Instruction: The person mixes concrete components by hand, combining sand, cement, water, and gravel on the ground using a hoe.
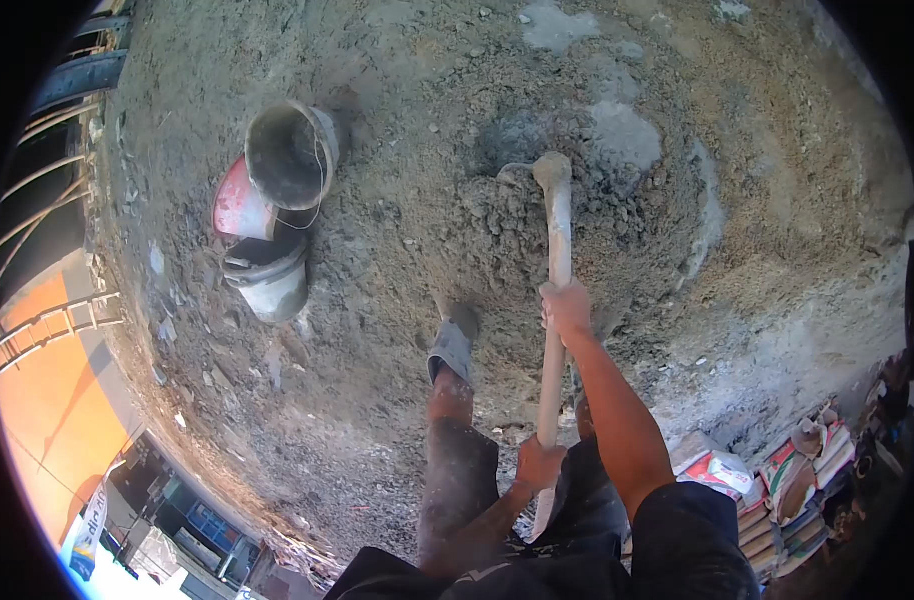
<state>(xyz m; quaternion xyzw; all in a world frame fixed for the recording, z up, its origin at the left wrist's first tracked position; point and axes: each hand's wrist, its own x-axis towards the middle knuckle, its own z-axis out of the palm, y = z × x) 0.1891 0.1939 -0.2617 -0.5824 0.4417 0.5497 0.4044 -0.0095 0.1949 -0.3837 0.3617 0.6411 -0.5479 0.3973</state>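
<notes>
My right hand (565,306) grips a long wooden handle (557,230) about halfway along. Lower down, close to my body, my left hand (538,463) is closed around the same handle near its end. It belongs to a digging tool whose head (544,172) is sunk in a heap of grey-brown sand mix (497,230). A lighter patch of cement powder (622,135) lies just beyond the head. One sandalled foot (454,345) stands on the edge of the heap, left of the handle.
To the left lie a grey bucket (292,155) on its side, a red pan (239,205) and another grey bucket (272,282). Stacked printed bags (777,480) sit at lower right. Railings and an orange surface (47,400) border the left edge.
</notes>
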